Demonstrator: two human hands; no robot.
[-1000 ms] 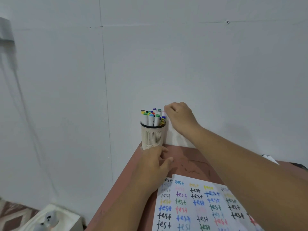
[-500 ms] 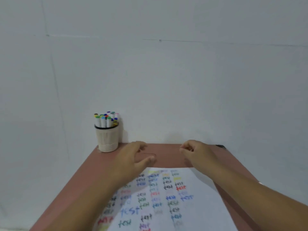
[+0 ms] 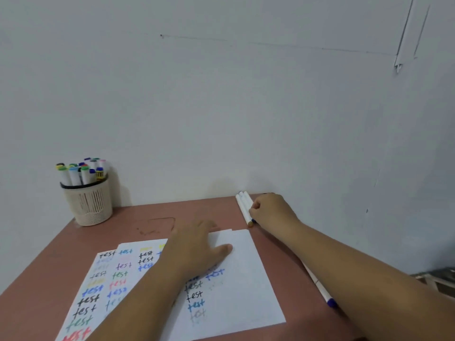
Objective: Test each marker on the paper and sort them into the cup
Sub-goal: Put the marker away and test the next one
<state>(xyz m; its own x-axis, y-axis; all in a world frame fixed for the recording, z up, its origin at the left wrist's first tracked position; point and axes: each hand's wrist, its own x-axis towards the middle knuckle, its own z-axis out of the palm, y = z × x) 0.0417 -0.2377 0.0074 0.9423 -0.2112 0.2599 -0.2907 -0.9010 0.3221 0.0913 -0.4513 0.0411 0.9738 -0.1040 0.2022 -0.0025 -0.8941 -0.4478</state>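
A beige mesh cup (image 3: 88,205) stands at the table's back left, holding several capped markers (image 3: 81,172). Two sheets of paper (image 3: 246,279) covered with coloured "test" words lie in front of me. My left hand (image 3: 199,247) rests flat on the top sheet, fingers straight. At the back right, a few white markers (image 3: 242,203) lie side by side against the wall. My right hand (image 3: 273,210) is at them with its fingers curled onto one. Another white marker with a blue cap (image 3: 322,291) lies along the paper's right edge, partly hidden under my right forearm.
The reddish-brown table (image 3: 49,254) is pushed against a plain white wall (image 3: 221,107). Its left and right edges fall away close to the paper. A faint stain (image 3: 157,225) marks the tabletop between the cup and the sheets.
My right hand left the cup and moved right to the white markers at the back. My left hand slid from beside the cup onto the paper. The view swung to the right.
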